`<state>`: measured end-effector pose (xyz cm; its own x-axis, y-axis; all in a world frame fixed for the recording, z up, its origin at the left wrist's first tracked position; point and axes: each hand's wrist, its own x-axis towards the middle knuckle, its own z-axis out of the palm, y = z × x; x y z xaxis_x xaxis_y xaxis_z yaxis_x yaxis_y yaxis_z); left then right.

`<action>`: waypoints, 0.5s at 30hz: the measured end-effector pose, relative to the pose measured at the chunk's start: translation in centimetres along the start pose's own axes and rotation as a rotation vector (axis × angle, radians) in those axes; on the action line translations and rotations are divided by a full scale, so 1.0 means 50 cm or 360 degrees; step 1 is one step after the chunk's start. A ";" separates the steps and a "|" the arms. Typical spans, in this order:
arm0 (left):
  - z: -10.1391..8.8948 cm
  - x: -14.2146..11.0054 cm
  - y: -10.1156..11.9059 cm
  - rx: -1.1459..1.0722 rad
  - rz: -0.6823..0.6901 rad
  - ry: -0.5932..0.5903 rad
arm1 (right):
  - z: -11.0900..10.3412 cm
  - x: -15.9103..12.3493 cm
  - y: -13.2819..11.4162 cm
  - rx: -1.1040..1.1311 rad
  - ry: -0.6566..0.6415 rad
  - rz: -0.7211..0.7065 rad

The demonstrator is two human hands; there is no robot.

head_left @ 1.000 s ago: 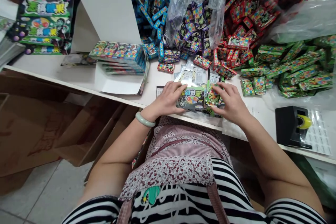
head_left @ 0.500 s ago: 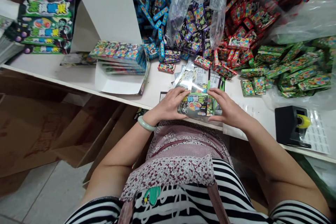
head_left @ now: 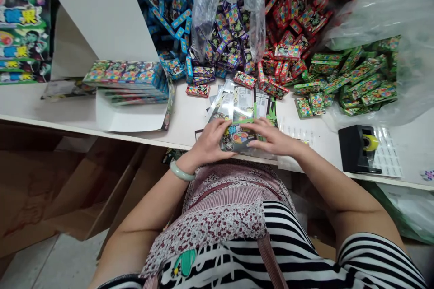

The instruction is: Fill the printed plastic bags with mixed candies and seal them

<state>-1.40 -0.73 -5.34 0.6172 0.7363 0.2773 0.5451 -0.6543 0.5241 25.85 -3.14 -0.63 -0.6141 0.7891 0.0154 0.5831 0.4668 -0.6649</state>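
Note:
A flat printed packet [head_left: 238, 137] in dark colours with bright sweets on it, shiny like plastic film, lies at the table's front edge before me. My left hand [head_left: 214, 142] grips its left side, fingers at the upper edge and thumb near the lower. Across the packet's right part lies my right hand [head_left: 276, 139], its fingers stretched out and apart. Both hands partly cover the packet. Just beyond, overlapping clear-windowed printed sleeves [head_left: 243, 99] lie fanned out.
Heaped small boxes line the back: blue [head_left: 181, 20], purple [head_left: 233, 31], red [head_left: 288, 49] and green [head_left: 359, 76]. A white tray [head_left: 132, 115] with stacked cartons stands left. A black tape dispenser [head_left: 354, 151] and label sheet [head_left: 388, 156] are right. Cardboard boxes [head_left: 68, 185] stand below.
My right hand has slid left over the packet, from its right edge onto its face. My left hand stays at the left side. The view has shifted to the right.

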 end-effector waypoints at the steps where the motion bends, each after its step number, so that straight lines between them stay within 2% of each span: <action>1: 0.003 0.000 0.003 -0.0001 0.0016 -0.0007 | 0.002 0.002 0.001 0.0023 0.0005 -0.0007; 3: 0.000 -0.003 0.002 0.0018 -0.0014 0.0009 | -0.002 0.007 0.018 0.0087 0.0186 0.0050; 5: -0.013 -0.007 -0.003 0.0043 -0.0073 0.0046 | -0.022 0.015 0.062 0.0090 0.0588 0.0239; 7: -0.028 -0.008 -0.007 0.0065 -0.0099 0.0078 | -0.051 0.029 0.129 -0.0118 0.1013 0.0522; 8: -0.034 -0.007 -0.008 0.0074 -0.0095 0.0088 | -0.067 0.039 0.166 -0.0287 0.1070 0.0648; 11: -0.040 -0.004 -0.003 0.0102 -0.0052 0.0122 | -0.104 0.068 0.256 -0.0572 0.0975 0.0949; 13: -0.038 -0.006 -0.002 0.0124 -0.0040 0.0146 | -0.116 0.080 0.285 -0.0575 0.0912 0.1002; 15: -0.037 -0.012 -0.007 0.0145 -0.0048 0.0175 | -0.118 0.080 0.286 -0.0410 0.0963 0.0967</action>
<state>-3.01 -0.60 -4.18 0.5366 0.7671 0.3515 0.6150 -0.6408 0.4595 34.87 9.06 -5.64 0.1829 0.9709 0.1546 0.8622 -0.0829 -0.4997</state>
